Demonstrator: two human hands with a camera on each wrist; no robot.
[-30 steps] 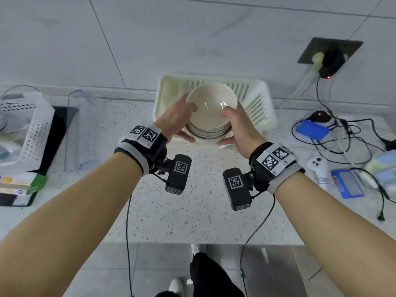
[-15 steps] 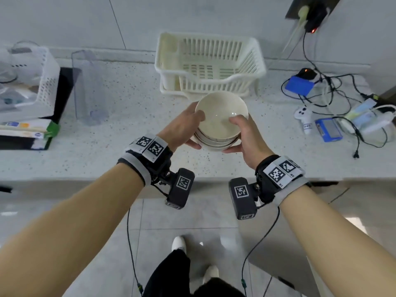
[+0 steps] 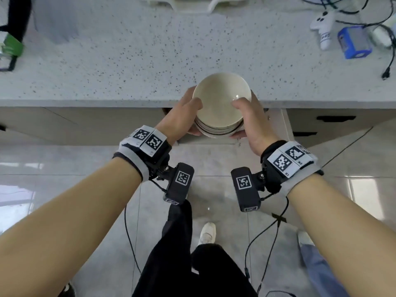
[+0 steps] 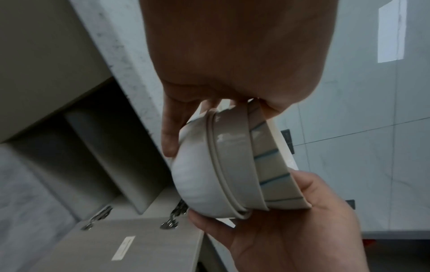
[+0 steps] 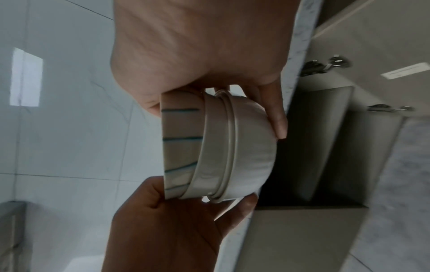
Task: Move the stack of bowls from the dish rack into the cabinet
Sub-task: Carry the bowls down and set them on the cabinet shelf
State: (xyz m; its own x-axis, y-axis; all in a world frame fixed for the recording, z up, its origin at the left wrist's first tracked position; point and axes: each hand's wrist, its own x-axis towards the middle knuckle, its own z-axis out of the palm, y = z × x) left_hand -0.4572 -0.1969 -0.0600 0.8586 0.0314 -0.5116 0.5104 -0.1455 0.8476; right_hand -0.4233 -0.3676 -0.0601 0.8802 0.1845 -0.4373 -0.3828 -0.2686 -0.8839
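Observation:
A stack of cream bowls (image 3: 220, 101), the top one with blue stripes on its outside, hangs just past the front edge of the speckled counter (image 3: 128, 61). My left hand (image 3: 188, 118) grips its left side and my right hand (image 3: 246, 118) its right side, thumbs on the top rim and fingers under the base. The left wrist view shows the bowls (image 4: 223, 165) close beside the open cabinet (image 4: 93, 147) under the counter. In the right wrist view, the bowls (image 5: 209, 147) stand in front of the dark cabinet opening (image 5: 314, 147). Only the front rim of the dish rack (image 3: 192, 2) shows, at the top.
The open cabinet door (image 4: 116, 239) with metal hinges stands beside the opening. Drawer fronts with black handles (image 3: 335, 118) lie to the right. A white controller (image 3: 323, 24), a blue box (image 3: 353, 41) and cables sit on the counter's right. My legs and another person's foot (image 3: 304, 239) are on the tiled floor.
Both hands have carried the bowl stack out of the dish rack, back across the counter and down to its front edge. The view has tilted down toward the floor.

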